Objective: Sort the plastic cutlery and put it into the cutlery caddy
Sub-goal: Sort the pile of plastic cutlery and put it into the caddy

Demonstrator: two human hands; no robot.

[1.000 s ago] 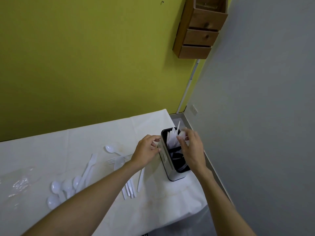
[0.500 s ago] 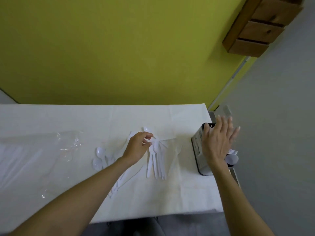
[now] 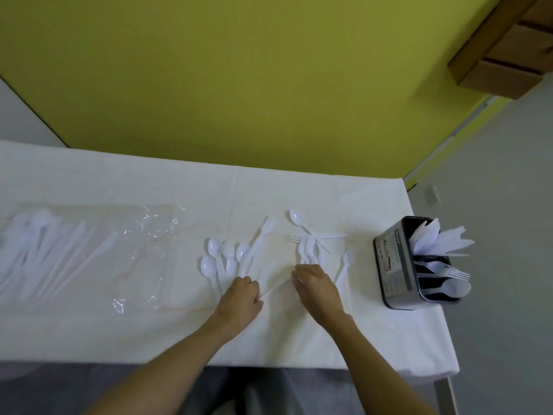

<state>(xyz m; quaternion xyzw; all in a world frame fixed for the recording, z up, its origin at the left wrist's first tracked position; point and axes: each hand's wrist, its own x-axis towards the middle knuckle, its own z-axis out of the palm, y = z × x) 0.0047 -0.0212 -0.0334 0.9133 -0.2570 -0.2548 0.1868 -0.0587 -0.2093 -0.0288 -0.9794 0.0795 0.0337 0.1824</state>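
The cutlery caddy (image 3: 389,265), a dark metal box, stands at the table's right end and holds white napkins (image 3: 434,238), forks (image 3: 454,274) and a spoon (image 3: 459,287). Loose white cutlery lies mid-table: a cluster of spoons (image 3: 221,259), a pile of forks (image 3: 308,245), a single fork (image 3: 347,259) and a lone spoon (image 3: 296,218). My left hand (image 3: 239,298) is closed on the handle of a white knife (image 3: 275,287) lying on the cloth. My right hand (image 3: 317,286) rests fingers-down at the fork pile's handles, beside the knife's other end; its grip is hidden.
A white cloth (image 3: 299,339) covers the table. A clear plastic bag (image 3: 45,250) with more white cutlery lies at the left, its crumpled open end (image 3: 149,235) towards the spoons. A yellow wall runs behind, and a wooden drawer unit (image 3: 508,61) hangs upper right.
My view swung left from the caddy to the table's middle. My right hand left the caddy and came down at the fork pile. My left hand moved to the knife and closed on it.
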